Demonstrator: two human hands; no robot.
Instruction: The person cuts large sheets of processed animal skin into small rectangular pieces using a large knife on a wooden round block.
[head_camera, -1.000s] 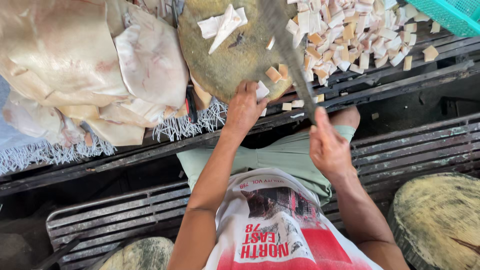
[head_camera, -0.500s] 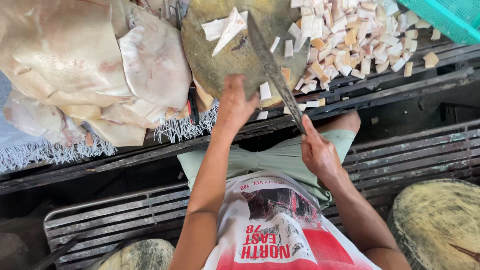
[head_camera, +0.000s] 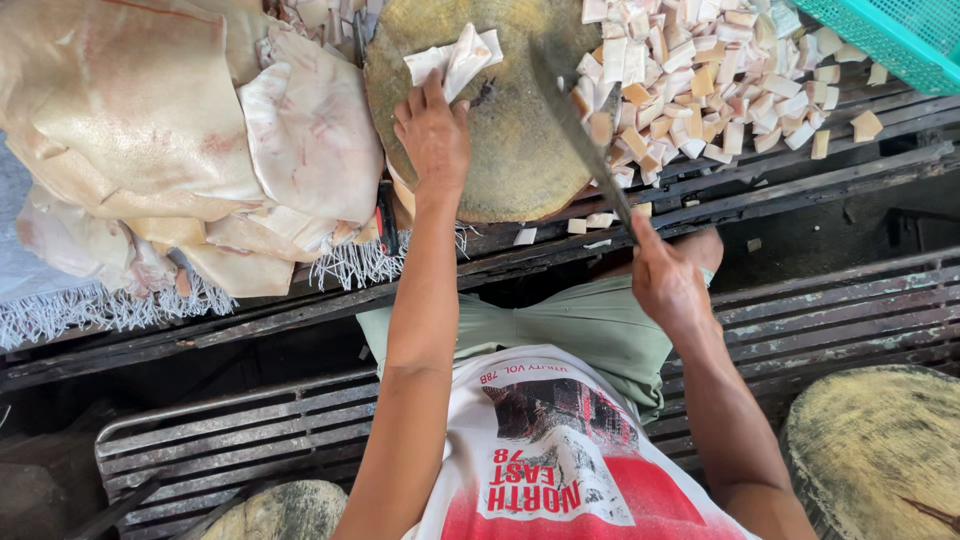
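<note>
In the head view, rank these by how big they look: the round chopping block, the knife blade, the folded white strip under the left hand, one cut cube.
1. Round chopping block
2. Knife blade
3. Folded white strip, touched by the left hand
4. One cut cube

The blade is foreshortened, so its length is unsure.

Strip (head_camera: 455, 60) on chopping block (head_camera: 500, 150); slabs (head_camera: 180, 140) left, cut pieces (head_camera: 700, 80) right.

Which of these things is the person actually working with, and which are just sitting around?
In use: left hand on pale strip; right hand holding cleaver; round chopping block; cut cubes.
Lying about: large pale sheets; green basket; second block.
</note>
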